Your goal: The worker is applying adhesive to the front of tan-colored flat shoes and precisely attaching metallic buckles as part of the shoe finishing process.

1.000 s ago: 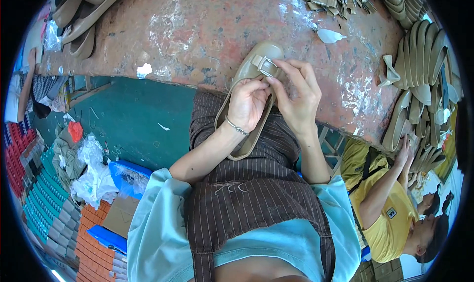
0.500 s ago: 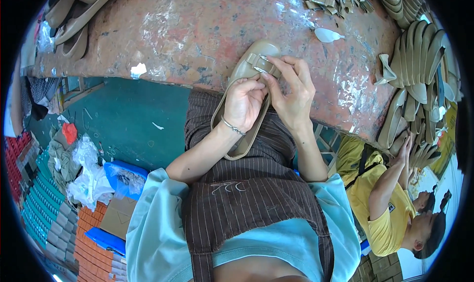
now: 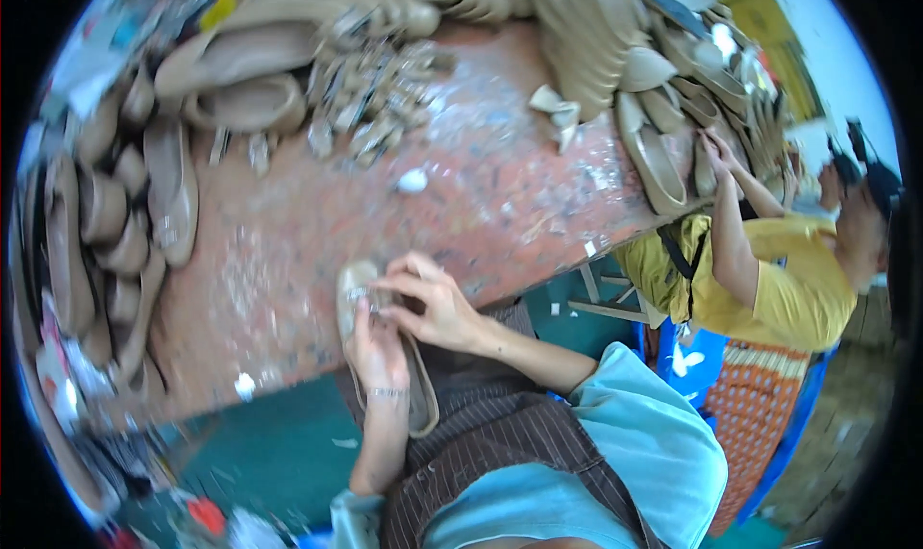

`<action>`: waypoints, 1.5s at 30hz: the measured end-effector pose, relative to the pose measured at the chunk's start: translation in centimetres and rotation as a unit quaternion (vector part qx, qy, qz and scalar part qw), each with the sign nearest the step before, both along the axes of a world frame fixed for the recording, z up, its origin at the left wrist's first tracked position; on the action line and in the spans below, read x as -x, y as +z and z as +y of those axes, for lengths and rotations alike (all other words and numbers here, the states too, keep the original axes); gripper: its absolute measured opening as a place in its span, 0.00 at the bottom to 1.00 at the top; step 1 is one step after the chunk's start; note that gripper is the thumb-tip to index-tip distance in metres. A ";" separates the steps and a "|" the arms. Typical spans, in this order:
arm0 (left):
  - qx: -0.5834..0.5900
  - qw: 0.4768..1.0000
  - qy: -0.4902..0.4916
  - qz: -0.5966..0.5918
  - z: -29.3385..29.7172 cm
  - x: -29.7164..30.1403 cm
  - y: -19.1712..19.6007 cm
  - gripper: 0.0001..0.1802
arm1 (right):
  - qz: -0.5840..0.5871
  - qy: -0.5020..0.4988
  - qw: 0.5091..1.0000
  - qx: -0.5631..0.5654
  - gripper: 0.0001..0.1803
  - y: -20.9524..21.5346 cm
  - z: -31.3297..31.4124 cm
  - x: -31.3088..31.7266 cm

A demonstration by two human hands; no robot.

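Observation:
A beige flat shoe point(image 3: 426, 416) lies over the table's near edge and my aproned lap, toe pointing away from me. My left hand point(image 3: 382, 357) is closed round its upper, with the thumb up by the toe. Across the toe sits a bow with shiny trim point(image 3: 357, 293). From the right, my right hand point(image 3: 437, 309) reaches over it with bent fingers, index and thumb pinching at the bow. Motion blur hides the exact contact of the fingertips, and the left palm covers part of the shoe's opening.
Loose bows point(image 3: 370, 97) are heaped at the table's far side. Beige shoes point(image 3: 171, 188) crowd the left, with stacked shoe uppers point(image 3: 586, 39) at the back. A small white piece point(image 3: 412, 181) lies mid-table. A person in a yellow shirt point(image 3: 779, 280) works at the right.
The view has swung to the right and upward, so more of the far table shows. My hands stay on the same shoe, the right fingers still at its bow.

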State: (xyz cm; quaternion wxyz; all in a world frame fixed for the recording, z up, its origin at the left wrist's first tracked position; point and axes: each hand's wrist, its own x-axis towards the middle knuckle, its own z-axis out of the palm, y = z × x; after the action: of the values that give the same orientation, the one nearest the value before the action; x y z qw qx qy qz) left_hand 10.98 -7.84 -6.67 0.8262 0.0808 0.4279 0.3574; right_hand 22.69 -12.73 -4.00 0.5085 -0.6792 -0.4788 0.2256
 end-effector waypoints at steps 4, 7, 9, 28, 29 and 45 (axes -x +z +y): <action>0.031 0.998 -0.036 -0.048 1.7 2.8 1.1 0.15 | -0.096 -0.096 0.989 -0.065 0.14 1.0 -2.8 -4.3; 0.028 0.991 -0.046 -0.126 2.8 6.1 4.0 0.14 | -0.197 -0.255 0.945 -0.054 0.14 2.5 -4.7 -9.6; -0.016 0.991 -0.033 -0.131 4.7 7.9 6.8 0.15 | -0.260 -0.335 0.904 -0.049 0.18 3.6 -5.4 -13.8; -0.333 0.884 -0.117 0.308 57.5 23.2 19.2 0.12 | -0.371 -0.206 0.904 -0.056 0.29 6.7 5.1 -25.1; -0.297 0.802 -0.158 0.493 57.0 23.2 15.9 0.17 | -0.377 -0.154 0.912 -0.037 0.30 6.5 6.3 -25.1; -0.685 0.142 0.025 0.714 33.1 11.5 18.6 0.28 | -0.463 0.065 0.884 0.004 0.31 3.4 21.2 -20.1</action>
State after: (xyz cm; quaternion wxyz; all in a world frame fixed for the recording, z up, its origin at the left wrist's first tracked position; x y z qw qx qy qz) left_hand -0.51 25.25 11.92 -0.2522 0.8220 0.4077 0.3074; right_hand 42.81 8.48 -0.58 0.2104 -0.6759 -0.7018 -0.0798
